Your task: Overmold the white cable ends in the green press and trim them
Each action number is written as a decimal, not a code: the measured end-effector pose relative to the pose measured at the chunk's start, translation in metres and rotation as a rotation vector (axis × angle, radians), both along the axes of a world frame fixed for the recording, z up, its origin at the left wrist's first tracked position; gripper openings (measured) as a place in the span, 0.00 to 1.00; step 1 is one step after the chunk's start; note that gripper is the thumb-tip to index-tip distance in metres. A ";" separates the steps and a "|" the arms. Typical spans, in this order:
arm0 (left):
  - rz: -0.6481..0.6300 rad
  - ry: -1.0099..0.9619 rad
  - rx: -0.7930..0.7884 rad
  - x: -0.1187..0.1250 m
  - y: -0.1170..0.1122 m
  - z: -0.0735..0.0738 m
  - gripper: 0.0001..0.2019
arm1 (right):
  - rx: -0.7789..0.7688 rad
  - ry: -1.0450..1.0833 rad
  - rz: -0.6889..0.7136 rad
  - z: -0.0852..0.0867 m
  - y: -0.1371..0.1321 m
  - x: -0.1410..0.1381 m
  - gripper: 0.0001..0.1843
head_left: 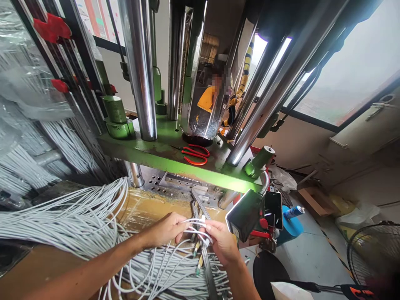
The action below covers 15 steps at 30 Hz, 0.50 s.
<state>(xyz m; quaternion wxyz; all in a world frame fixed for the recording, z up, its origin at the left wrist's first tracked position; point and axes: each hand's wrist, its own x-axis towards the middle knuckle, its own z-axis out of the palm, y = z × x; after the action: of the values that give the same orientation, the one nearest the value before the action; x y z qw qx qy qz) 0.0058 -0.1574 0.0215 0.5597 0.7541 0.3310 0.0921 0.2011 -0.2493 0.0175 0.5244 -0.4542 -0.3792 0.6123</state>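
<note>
My left hand [167, 230] and my right hand [220, 241] meet in front of a green press machine [162, 152]. Both pinch the ends of a few thin white cables [195, 225] between thumb and fingers. The cable ends lie over a narrow metal rail [204, 254] that runs toward me. A large bundle of white cables [68, 221] sweeps in from the left across a tape-wrapped cardboard surface [146, 208] and piles up below my hands.
Red-handled scissors [196, 155] lie on the green machine plate between shiny steel columns [142, 71]. A black control box [245, 214] and a phone [273, 209] sit right of my hands. More cables hang in plastic at left. A fan [373, 254] stands at the lower right.
</note>
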 end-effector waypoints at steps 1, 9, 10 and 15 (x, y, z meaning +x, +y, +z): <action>0.000 -0.001 -0.008 0.000 0.000 0.000 0.25 | -0.004 0.021 0.023 0.001 0.000 0.000 0.12; -0.012 -0.030 -0.041 -0.003 -0.004 0.007 0.25 | -0.093 0.186 -0.025 -0.005 0.001 -0.001 0.10; -0.016 -0.037 -0.047 -0.003 -0.005 0.008 0.25 | -0.097 0.191 -0.031 -0.006 0.001 -0.001 0.11; -0.051 -0.062 -0.073 -0.003 -0.006 0.007 0.25 | -0.123 0.236 -0.029 -0.003 -0.004 -0.001 0.09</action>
<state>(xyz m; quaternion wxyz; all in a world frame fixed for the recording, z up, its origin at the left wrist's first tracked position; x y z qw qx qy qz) 0.0029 -0.1629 0.0289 0.5991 0.7381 0.2972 0.0888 0.1999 -0.2528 0.0144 0.5451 -0.4160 -0.2700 0.6760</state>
